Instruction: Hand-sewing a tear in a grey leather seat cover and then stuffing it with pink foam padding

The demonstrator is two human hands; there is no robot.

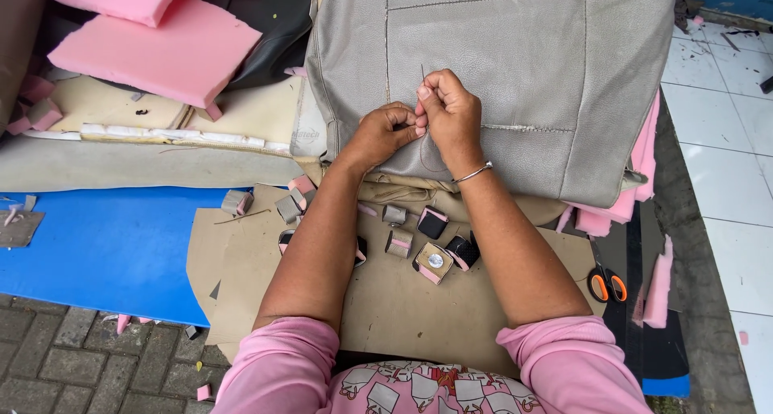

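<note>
Hands: two, the left hand (pixel 385 132) and the right hand (pixel 448 112), side by side and touching on the grey cover (pixel 499 51).
Cover: one, big and grey with stitched lines. It lies across the top middle, just in front of the person, and its near edge hangs over a tan cloth (pixel 411 192).
Needle: one, thin and dark (pixel 423 76). It sticks up above the right hand, over the cover.
Right fingers: pressed together at the tips, pinching the needle. The other fingers are curled in.
Left fingers: curled shut into a loose fist. The tips touch the right hand and rest on the cover. I cannot tell if they pinch anything.
Bracelet: one, thin and silver (pixel 473 172), on the right wrist.
Pink foam slabs: two big ones (pixel 157 47) at the top left, one partly on the other.
Pink foam bits: many small ones; too many to count well.
Small blocks: about eight little pieces (pixel 433 262) on the cardboard (pixel 403 301) between the arms. Some are tan, some black, some have pink edges.
Scissors: one pair with orange handles (pixel 605 283), to the right of the right arm, well apart from the hands.
Blue sheet: one (pixel 105 249), flat on the left.
Sleeves: two, both pink (pixel 282 366).
</note>
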